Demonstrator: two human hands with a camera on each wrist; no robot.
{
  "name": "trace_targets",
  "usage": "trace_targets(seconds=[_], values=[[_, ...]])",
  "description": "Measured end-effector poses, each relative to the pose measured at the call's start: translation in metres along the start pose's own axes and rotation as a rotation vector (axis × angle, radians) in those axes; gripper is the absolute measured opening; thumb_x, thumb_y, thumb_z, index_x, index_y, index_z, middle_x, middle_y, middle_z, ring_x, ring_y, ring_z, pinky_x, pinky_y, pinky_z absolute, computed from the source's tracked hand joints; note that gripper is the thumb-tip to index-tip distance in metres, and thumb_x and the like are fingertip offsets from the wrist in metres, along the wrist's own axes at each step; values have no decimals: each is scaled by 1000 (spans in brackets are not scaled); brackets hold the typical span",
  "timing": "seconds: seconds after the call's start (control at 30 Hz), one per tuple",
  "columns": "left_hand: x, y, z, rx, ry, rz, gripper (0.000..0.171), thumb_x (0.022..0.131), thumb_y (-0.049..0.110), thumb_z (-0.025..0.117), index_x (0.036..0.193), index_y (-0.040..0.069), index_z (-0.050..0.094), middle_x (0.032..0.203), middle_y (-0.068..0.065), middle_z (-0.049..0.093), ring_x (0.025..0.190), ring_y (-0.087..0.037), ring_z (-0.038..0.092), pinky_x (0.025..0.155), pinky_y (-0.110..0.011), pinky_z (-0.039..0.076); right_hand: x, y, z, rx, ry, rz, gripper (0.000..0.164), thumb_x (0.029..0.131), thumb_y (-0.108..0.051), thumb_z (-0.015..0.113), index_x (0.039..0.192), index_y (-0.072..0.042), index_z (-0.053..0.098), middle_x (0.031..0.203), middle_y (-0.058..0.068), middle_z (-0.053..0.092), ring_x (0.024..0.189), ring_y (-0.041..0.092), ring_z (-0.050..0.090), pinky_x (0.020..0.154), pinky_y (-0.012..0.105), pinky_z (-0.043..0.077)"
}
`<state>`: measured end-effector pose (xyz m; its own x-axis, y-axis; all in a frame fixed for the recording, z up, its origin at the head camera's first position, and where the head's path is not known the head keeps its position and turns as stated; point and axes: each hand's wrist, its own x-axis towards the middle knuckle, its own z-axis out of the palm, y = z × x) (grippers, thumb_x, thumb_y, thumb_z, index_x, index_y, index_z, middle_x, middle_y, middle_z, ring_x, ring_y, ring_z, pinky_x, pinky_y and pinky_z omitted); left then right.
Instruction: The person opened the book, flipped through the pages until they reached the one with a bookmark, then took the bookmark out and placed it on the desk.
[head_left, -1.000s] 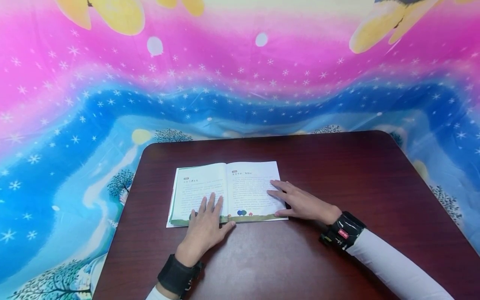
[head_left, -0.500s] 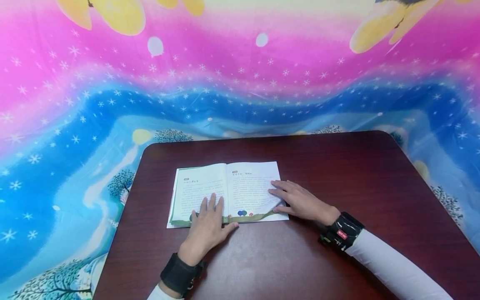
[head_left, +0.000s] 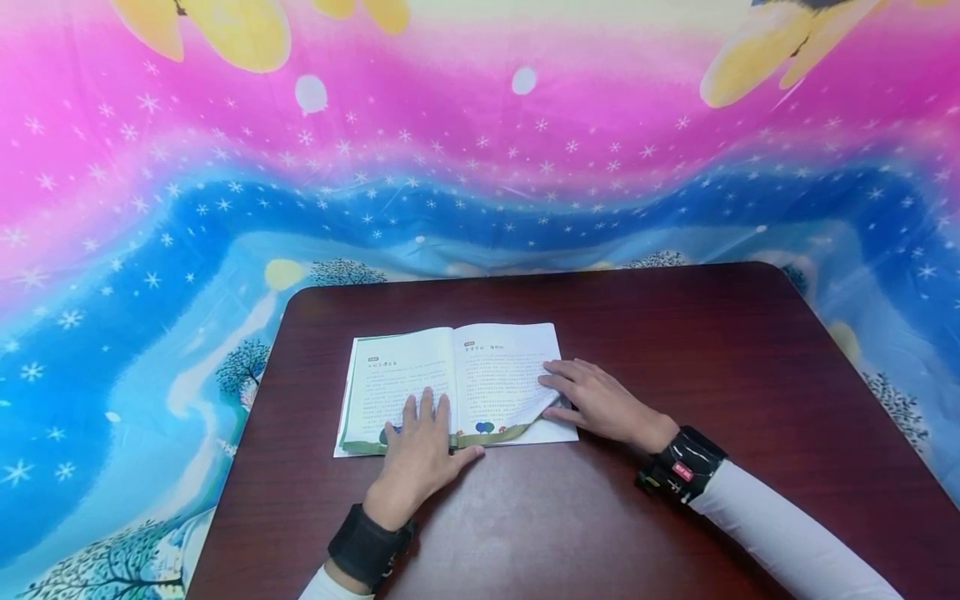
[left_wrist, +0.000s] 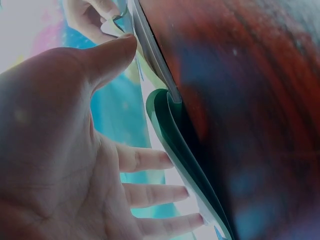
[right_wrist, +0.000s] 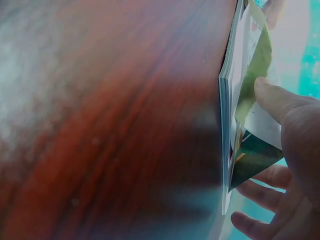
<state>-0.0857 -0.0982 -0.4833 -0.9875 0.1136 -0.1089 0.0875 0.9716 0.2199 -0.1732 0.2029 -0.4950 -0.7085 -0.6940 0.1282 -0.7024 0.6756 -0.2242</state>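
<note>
Open book [head_left: 456, 362] lying on a table [head_left: 675, 333], a page turn apparently in its early stage. The left hand [head_left: 420, 458] rests, fingers straight, on the left page [head_left: 397, 379]; the right hand [head_left: 607, 404] pinches the right leaf [head_left: 502, 383], its lower outer corner curled upward. The next move presumably calls for carrying this leaf leftward over the spine.

Open book [head_left: 498, 379]: headings beneath small brown tags [head_left: 469, 343], rows of print [head_left: 495, 392] below, all too small to read. Red label [head_left: 682, 472] on right wrist strap [head_left: 702, 454]: pale marks, illegible.
</note>
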Motion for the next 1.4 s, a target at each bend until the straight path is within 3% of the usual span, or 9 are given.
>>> trace_targets(seconds=[0.8, 1.1, 1.4], values=[[4, 8, 5, 51, 1, -36, 113, 71, 83, 53, 149, 2, 40, 155, -26, 32, 141, -49, 26, 95, -78, 29, 6, -1, -4, -27, 139, 41, 62, 91, -49, 60, 140, -11, 55, 150, 14, 45, 135, 27, 42, 101, 52, 44], [3, 10, 3, 48, 3, -26, 97, 83, 70, 53, 149, 0, 40, 154, -28, 33, 141, -50, 26, 96, -79, 29, 6, -2, -5, -8, 174, 68, 63, 89, -45, 65, 140, -10, 55, 150, 13, 45, 134, 25, 42, 101, 52, 44], [5, 8, 6, 100, 36, -3, 81, 91, 56, 50, 147, -2, 42, 152, -29, 36, 138, -51, 29, 92, -79, 32, 4, 1, -2, 4, 159, 140, 85, 90, -47, 62, 156, -6, 28, 158, 15, 32, 140, 27, 36, 102, 48, 45]])
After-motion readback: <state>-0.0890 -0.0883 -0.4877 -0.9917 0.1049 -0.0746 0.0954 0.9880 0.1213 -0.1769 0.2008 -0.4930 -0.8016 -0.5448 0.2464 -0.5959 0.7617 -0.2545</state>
